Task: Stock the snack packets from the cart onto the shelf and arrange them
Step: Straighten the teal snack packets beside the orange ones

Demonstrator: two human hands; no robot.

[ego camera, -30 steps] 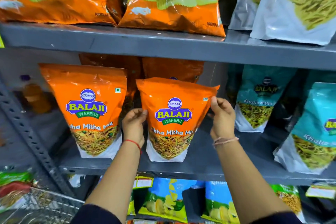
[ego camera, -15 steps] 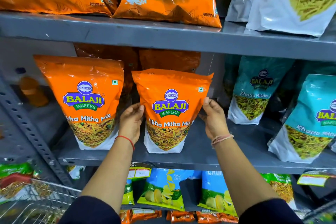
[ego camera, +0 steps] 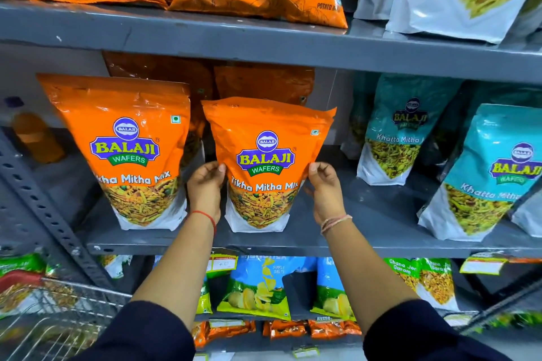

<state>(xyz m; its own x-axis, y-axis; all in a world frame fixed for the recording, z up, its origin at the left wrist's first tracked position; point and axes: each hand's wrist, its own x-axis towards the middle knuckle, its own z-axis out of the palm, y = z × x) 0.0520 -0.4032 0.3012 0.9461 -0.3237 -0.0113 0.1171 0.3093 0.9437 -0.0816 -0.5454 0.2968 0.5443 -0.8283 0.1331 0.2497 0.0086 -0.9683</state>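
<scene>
Tikha Mitha packet (ego camera: 265, 167) stands upright on middle shelf (ego camera: 366, 231), just right of matching orange packet (ego camera: 129, 152). Left hand (ego camera: 205, 187) and right hand (ego camera: 327, 190) clamp its side edges, likely squaring label forward (more orange stock behind). Cart (ego camera: 50, 311) below-left of orange packet.

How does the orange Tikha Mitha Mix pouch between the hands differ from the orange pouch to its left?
The held orange Tikha Mitha Mix pouch has the left hand and right hand on its sides; the free orange pouch at left stands untouched. The held one's top sits lower and looks creased. Both share the print.
</scene>
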